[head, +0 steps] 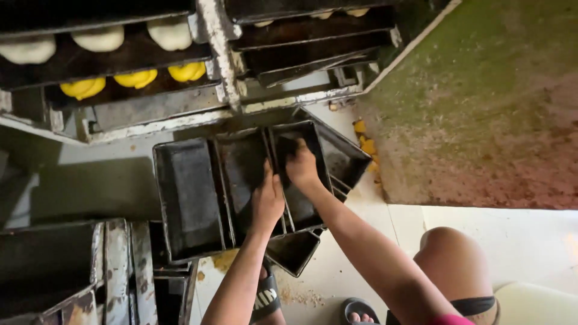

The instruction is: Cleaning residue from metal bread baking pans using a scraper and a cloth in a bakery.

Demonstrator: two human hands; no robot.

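A set of three joined dark loaf pans (189,198) lies on a pile of similar pans on the floor. My left hand (267,200) grips the wall between the middle pan and the right pan (304,204). My right hand (301,167) reaches down inside the right pan with its fingers curled against the pan's inner wall. More dark pans (346,157) stick out from under the set on the right, and another pan (293,251) shows below it.
A metal rack (220,66) stands behind, with trays of white dough pieces (99,39) and yellow dough pieces (135,78). Stacked pans (48,265) sit at the lower left. A stained wall (481,102) rises on the right. My knee (454,259) and sandalled feet (265,298) are below.
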